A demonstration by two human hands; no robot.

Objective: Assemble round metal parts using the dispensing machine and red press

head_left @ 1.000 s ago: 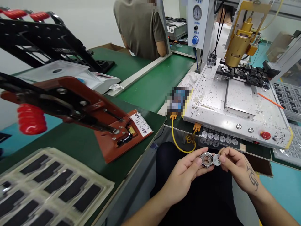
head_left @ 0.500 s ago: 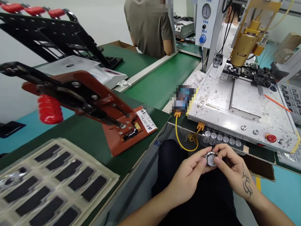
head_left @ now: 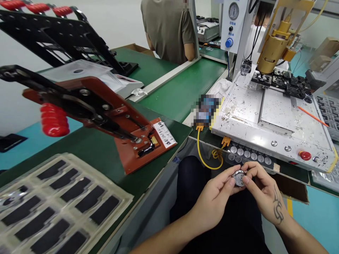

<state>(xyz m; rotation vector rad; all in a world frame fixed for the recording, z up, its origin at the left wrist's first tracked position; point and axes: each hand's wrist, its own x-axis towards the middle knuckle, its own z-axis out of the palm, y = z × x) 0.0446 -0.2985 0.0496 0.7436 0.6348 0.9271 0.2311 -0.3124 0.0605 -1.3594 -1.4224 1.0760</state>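
A small round metal disc point(head_left: 239, 178), with a shiny rim and a printed silver face, is held above my lap. My left hand point(head_left: 215, 194) grips its left side, the thumb on the near edge and the fingers behind. From the right, my right hand point(head_left: 258, 185) pinches the same disc, its thumb resting on the printed face. The fingertips of both hands nearly meet at the top. The disc's back is hidden by my fingers.
At left stand a red-brown toggle press point(head_left: 148, 148) and a plastic tray point(head_left: 127, 197) of black parts. To the right is a white dispensing machine point(head_left: 238, 123) with a gold head point(head_left: 271, 53). A yellow cable point(head_left: 199, 148) hangs in front. A person point(head_left: 169, 31) sits beyond the green conveyor point(head_left: 180, 84).
The disc has turned slightly in my fingers, showing more of its printed face. Both hands stay in nearly the same place, and the view has shifted a little.
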